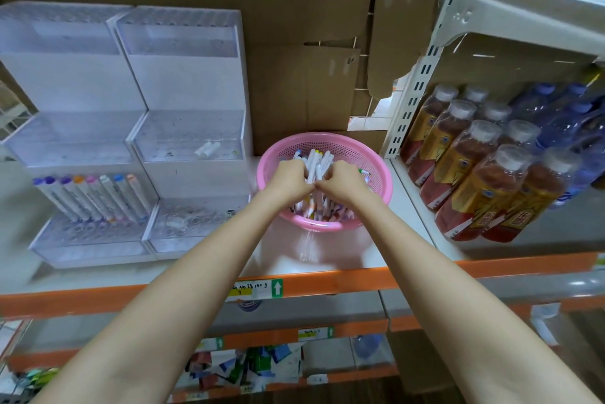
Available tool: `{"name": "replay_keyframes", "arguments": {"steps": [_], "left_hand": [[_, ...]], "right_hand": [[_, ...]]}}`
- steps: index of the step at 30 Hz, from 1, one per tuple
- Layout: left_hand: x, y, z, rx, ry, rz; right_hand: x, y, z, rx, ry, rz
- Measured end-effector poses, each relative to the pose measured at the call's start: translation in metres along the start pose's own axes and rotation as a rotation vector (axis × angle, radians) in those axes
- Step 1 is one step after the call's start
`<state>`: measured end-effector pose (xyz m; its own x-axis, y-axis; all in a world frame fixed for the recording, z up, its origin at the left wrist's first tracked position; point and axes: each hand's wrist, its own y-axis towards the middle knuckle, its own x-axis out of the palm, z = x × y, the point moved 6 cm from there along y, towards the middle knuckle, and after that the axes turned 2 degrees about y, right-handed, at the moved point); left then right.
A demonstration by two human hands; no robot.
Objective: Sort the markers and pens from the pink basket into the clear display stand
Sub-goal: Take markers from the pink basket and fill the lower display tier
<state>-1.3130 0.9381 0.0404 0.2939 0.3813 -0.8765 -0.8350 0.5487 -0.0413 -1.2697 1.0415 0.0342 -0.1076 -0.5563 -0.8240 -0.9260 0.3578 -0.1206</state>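
At the far left of the shelf (327, 259) stand two stepped clear display stands side by side. The left display stand (65, 82) holds a row of markers (91, 197) in its lowest tier: white barrels leaning back, with purple, orange, pink, pale, blue and orange caps. The right display stand (183, 82) holds only a few small white pieces (207, 149) on its middle step and some small clear bits low down, too blurred to name. Just beside it sits the pink basket (383, 187), round and perforated, filled with a loose heap of markers (316, 161), mostly white-bodied with coloured tips and caps. Both arms reach into it from below. The left hand (288, 179) has its grip curled around a bunch of the markers, and the right hand (343, 179), touching it knuckle to knuckle, has its grip closed on the same bunch, so the pens stand up between the two. Brown cardboard (294, 10) forms the wall behind. To the right, past a white slotted upright (412, 99), lie shrink-wrapped bottles of brown drink (474, 174) and, further right, blue-capped water bottles (563, 115). A label with a green arrow (258, 289) is stuck on the shelf's orange front edge.
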Motion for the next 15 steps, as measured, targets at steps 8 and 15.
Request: {"name": "replay_keyframes", "arguments": {"steps": [8, 15], "left_hand": [[-0.026, -0.016, 0.0, 0.081, -0.36, 0.109], [-0.059, -0.043, 0.008, 0.221, -0.364, 0.267]], "right_hand": [[-0.015, -0.006, -0.016, -0.172, 0.262, 0.142], [-0.032, -0.027, -0.053, -0.423, 0.39, 0.275]]}}
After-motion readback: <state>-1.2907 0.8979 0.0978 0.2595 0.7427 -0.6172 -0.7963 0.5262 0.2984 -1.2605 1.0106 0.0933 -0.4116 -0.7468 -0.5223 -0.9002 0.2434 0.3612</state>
